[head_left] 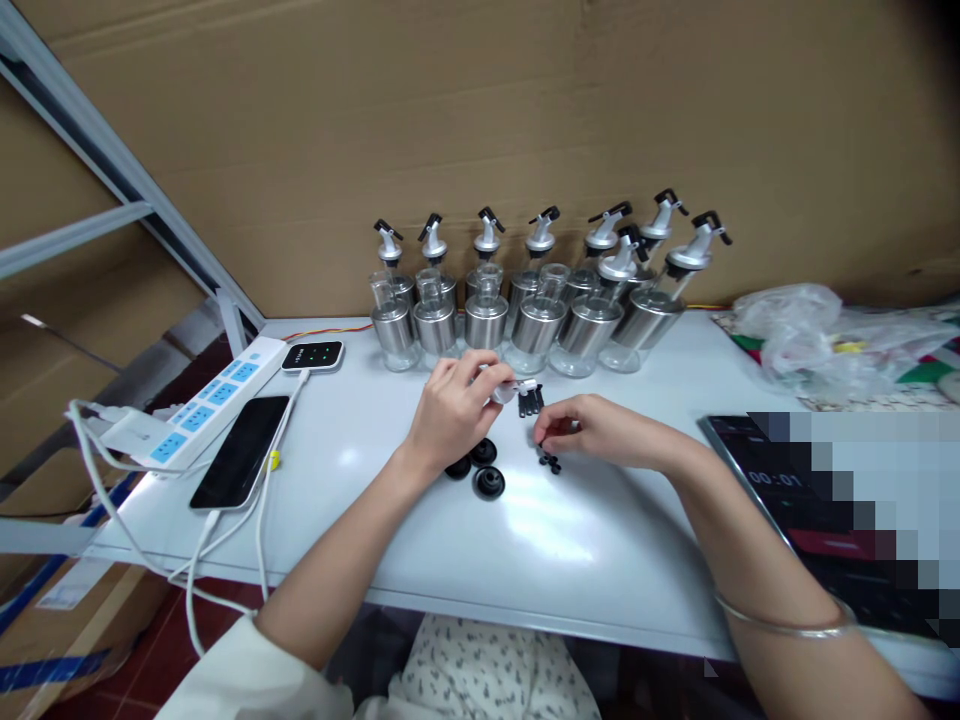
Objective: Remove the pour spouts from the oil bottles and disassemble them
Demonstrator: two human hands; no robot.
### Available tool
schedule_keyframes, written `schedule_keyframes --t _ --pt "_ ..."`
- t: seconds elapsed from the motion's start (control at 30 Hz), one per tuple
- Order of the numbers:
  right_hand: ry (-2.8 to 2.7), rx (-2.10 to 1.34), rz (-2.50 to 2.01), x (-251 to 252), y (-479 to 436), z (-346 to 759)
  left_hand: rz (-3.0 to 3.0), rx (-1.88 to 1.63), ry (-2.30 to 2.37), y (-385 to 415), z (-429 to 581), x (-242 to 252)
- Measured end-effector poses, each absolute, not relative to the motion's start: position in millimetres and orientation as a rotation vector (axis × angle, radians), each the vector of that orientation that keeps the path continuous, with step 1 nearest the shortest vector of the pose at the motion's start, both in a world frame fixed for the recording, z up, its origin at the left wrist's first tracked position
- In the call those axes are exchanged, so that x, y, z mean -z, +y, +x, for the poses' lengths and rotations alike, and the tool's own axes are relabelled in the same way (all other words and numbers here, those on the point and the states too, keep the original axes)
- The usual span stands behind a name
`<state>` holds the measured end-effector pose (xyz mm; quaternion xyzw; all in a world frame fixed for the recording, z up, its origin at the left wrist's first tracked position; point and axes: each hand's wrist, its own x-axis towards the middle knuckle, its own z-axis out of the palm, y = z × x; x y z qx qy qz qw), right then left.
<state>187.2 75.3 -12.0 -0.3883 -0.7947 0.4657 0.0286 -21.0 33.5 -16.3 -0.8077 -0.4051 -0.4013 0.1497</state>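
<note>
Right hand (600, 432) pinching small black piece (543, 437), left hand (450, 410) clamped on silver pourer (504, 388), glass bottles (487, 322) behind

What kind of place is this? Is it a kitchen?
Probably a small assembly workbench, not a kitchen: a row of matching dispenser bottles stands at a cardboard wall, loose black rubber parts lie on the white table, and the left hand holds a spout.

The white table (570, 560) lies bare from its middle toward 6 o'clock. Black caps (487, 483) clutter the middle. A row of bottles (536, 320) walls off 12 o'clock; phone (240, 452) and power strip (202, 405) lie at 9, plastic bags (810, 335) at 2, a tablet (757, 480) at 4.
</note>
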Motion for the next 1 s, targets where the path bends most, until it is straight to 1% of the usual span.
schedule_keyframes --t 0.23,0.67,0.87,1.0 --pt "-2.504 -1.377 -1.261 9.5 75.3 188.2 -2.304 1.175 -1.179 32.6 -20.9 14.5" --pt "-2.451 -1.529 -1.257 12.7 73.6 187.1 -2.317 1.166 -1.189 33.7 -21.8 16.1" --pt "-2.475 -1.478 -1.256 10.3 73.9 188.9 -2.310 1.175 -1.195 34.3 -21.9 15.0" --pt "-2.355 -1.678 -1.351 8.6 73.2 190.4 -2.321 1.167 -1.213 34.3 -22.1 15.5"
